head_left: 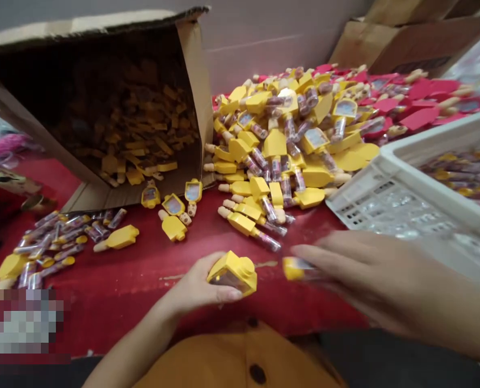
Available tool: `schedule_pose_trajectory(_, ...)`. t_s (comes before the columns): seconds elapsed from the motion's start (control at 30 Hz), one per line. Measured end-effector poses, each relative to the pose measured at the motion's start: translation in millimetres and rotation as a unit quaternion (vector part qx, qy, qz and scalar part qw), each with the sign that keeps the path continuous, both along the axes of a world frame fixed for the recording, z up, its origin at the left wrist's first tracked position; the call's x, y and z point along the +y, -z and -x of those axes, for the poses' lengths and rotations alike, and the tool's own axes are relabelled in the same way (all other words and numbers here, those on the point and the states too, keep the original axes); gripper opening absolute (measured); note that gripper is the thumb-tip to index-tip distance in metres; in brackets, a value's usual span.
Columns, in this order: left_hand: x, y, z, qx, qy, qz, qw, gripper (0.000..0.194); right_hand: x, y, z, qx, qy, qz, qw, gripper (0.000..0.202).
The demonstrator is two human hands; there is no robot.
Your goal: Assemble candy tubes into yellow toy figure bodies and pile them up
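My left hand [197,283] is closed around a yellow popsicle-shaped plastic case [232,272], its round neck facing right. To its right, a gap away, my right hand [369,269] is blurred by motion and pinches a small clear tube with a yellow cap [294,268]. Past both hands lies a heap of yellow popsicle-shaped pieces [275,143], many with clear purple-patterned tubes attached and tan stick-like ends. Several loose yellow cases [174,227] lie in front of the carton. On the left is a small pile of yellow-capped tubes [57,240].
An open cardboard box [191,81] on its side holds many yellow pieces. At right stands a white plastic crate [437,202] with more tubes inside. Pink pieces [421,113] are heaped behind it, near another carton [389,46]. Everything rests on a red tabletop [134,291].
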State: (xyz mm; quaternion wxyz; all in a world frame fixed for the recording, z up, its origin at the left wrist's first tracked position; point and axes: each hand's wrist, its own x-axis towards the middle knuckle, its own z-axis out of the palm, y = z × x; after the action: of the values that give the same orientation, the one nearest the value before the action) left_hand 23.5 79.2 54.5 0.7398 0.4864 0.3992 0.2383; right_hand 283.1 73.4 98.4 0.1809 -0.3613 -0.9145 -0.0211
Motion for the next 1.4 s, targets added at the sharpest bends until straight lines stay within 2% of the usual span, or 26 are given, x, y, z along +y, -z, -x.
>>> schedule_pose_trajectory(0.1,-15.7,-2.5,12.4,0.042,0.033,0.003,0.999,0.043,-4.2,4.1,33.6,-0.009,-0.117,0.062,0.991,0.024)
schedule_pose_trajectory(0.2,-32.0,-1.8,25.5,0.111,0.069,-0.027,0.991,0.038,-6.0,23.0,56.9,0.007,-0.165,0.055,0.985,0.023)
schedule_pose_trajectory(0.3,-48.8,2.6,34.0,0.194,0.106,-0.115,0.968,0.028,-19.1,38.7,67.7,0.008,-0.198,0.037,0.979,0.02)
schedule_pose_trajectory(0.37,-59.4,6.4,36.1,0.228,0.12,-0.156,0.954,0.026,-32.3,43.8,70.6,0.006,-0.195,0.053,0.979,0.018)
schedule_pose_trajectory(0.6,-80.9,19.6,32.6,0.276,0.152,-0.2,0.928,0.031,-68.3,51.1,72.4,0.022,-0.131,0.135,0.982,0.021)
schedule_pose_trajectory(0.7,-83.6,26.4,28.8,0.318,0.182,-0.253,0.895,0.029,-77.9,59.6,70.3,0.034,-0.111,0.223,0.968,0.023)
schedule_pose_trajectory(0.77,-84.3,29.6,26.1,0.334,0.208,-0.274,0.878,0.027,-83.2,66.3,70.6,0.062,-0.089,0.31,0.944,0.025)
schedule_pose_trajectory(0.8,-84.1,30.4,25.1,0.339,0.221,-0.28,0.871,0.025,-84.9,69.5,71.5,0.082,-0.069,0.376,0.92,0.025)
schedule_pose_trajectory(0.83,-83.2,30.7,24.4,0.347,0.231,-0.286,0.863,0.024,-85.7,72.5,72.9,0.105,-0.045,0.452,0.885,0.025)
schedule_pose_trajectory(0.9,-79.1,30.1,23.8,0.38,0.24,-0.313,0.837,0.021,-84.0,77.8,75.4,0.138,0.0,0.594,0.793,0.027)
schedule_pose_trajectory(0.93,-75.7,29.6,23.9,0.4,0.24,-0.331,0.82,0.019,-81.7,80.1,75.9,0.144,0.014,0.625,0.767,0.027)
schedule_pose_trajectory(0.97,-71.7,29.5,24.3,0.418,0.236,-0.349,0.805,0.017,-78.5,82.4,75.6,0.141,0.025,0.611,0.778,0.028)
schedule_pose_trajectory(1.0,-67.4,29.9,24.9,0.43,0.227,-0.366,0.794,0.016,-74.9,84.7,74.6,0.129,0.031,0.553,0.822,0.029)
schedule_pose_trajectory(1.07,-59.5,32.3,26.7,0.435,0.2,-0.402,0.781,0.015,-66.8,89.0,71.6,0.082,0.027,0.375,0.923,0.032)
schedule_pose_trajectory(1.1,-56.5,34.3,27.9,0.431,0.19,-0.422,0.775,0.016,-62.8,90.8,70.4,0.06,0.02,0.299,0.952,0.034)
schedule_pose_trajectory(1.13,-54.4,36.7,29.1,0.427,0.185,-0.446,0.765,0.016,-59.1,92.5,69.9,0.051,0.014,0.268,0.962,0.034)
schedule_pose_trajectory(1.17,-53.1,39.1,30.3,0.427,0.183,-0.473,0.749,0.016,-55.7,93.8,70.4,0.058,0.009,0.295,0.954,0.034)
schedule_pose_trajectory(1.2,-52.4,41.5,31.4,0.432,0.186,-0.5,0.727,0.016,-52.8,95.0,71.8,0.078,0.006,0.373,0.924,0.034)
schedule_pose_trajectory(1.23,-52.0,43.7,32.5,0.441,0.189,-0.526,0.702,0.016,-50.5,96.1,73.8,0.105,0.011,0.478,0.872,0.036)
schedule_pose_trajectory(1.27,-51.4,45.6,33.3,0.449,0.191,-0.551,0.677,0.016,-48.7,97.3,76.0,0.131,0.018,0.582,0.802,0.039)
schedule_pose_trajectory(1.3,-50.6,47.1,34.1,0.456,0.193,-0.573,0.653,0.017,-47.5,98.6,77.9,0.15,0.022,0.665,0.731,0.042)
schedule_pose_trajectory(1.33,-49.1,48.3,34.7,0.461,0.195,-0.589,0.634,0.017,-46.9,100.2,79.2,0.162,0.024,0.713,0.682,0.045)
schedule_pose_trajectory(1.37,-47.1,49.3,35.1,0.461,0.201,-0.599,0.623,0.017,-46.6,102.2,79.5,0.167,0.025,0.722,0.672,0.045)
schedule_pose_trajectory(1.4,-44.6,50.2,35.4,0.46,0.206,-0.6,0.621,0.016,-46.6,104.4,78.9,0.167,0.03,0.69,0.703,0.043)
